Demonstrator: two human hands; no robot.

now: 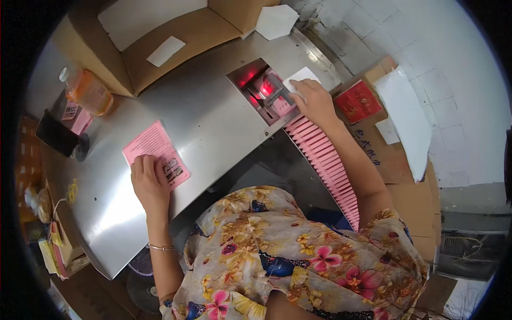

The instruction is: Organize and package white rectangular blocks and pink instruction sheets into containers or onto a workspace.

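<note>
My left hand (147,178) rests on a pink printed packet (152,137) lying flat on the metal table, its fingers bent and close together over the lower left part. The packet carries text and small dark pictures. My right hand (316,102) is closed over a white flat piece (304,76) at the right side of a machine opening; its fingertips bend round the near edge. Inside the machine opening (262,90) a red light glows, with pink material under a metal part. A long row of pink packets (325,162) runs from the opening down under my right forearm.
A large open cardboard box (184,45) stands at the far left of the metal table (208,120). An orange bottle (92,96) and a black stand (57,133) are at the left. Boxes with a red packet (360,101) and a white sheet (408,122) line the right wall.
</note>
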